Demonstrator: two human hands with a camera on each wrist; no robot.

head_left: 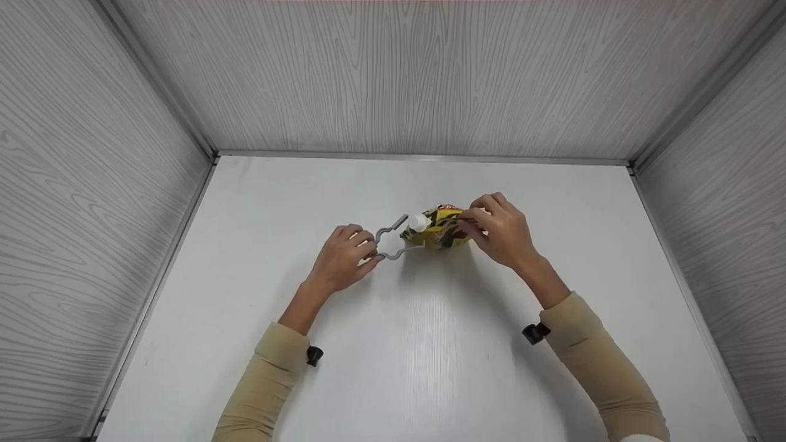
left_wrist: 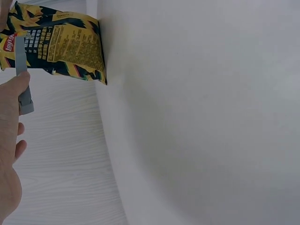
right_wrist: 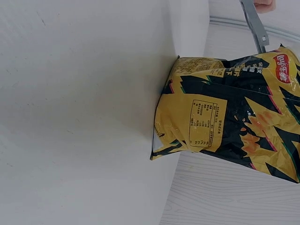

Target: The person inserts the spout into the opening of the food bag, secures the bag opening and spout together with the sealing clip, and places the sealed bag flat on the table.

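A yellow and black Lay's chip bag [head_left: 447, 238] stands upright on the white table, its printed back facing the right wrist camera [right_wrist: 206, 122]. At the bag's top, my right hand [head_left: 505, 232] pinches the edge on the right side. My left hand [head_left: 345, 256] grips a grey bag clip [head_left: 400, 222] by its left end. Two bent arms of the clip spread apart toward the bag's top. Between them, at the left top corner of the bag, shows a round white cap [head_left: 419, 222]. In the left wrist view, the clip [left_wrist: 21, 56] overlaps the bag's upper part.
The white tabletop [head_left: 393, 368] is bounded by grey wood-grain panels: a left wall [head_left: 73, 202], a back wall [head_left: 393, 80] and a right wall [head_left: 724, 184]. A metal strip [head_left: 344, 156] runs along the back edge. Small black cameras [head_left: 536, 333] sit at both sleeve cuffs.
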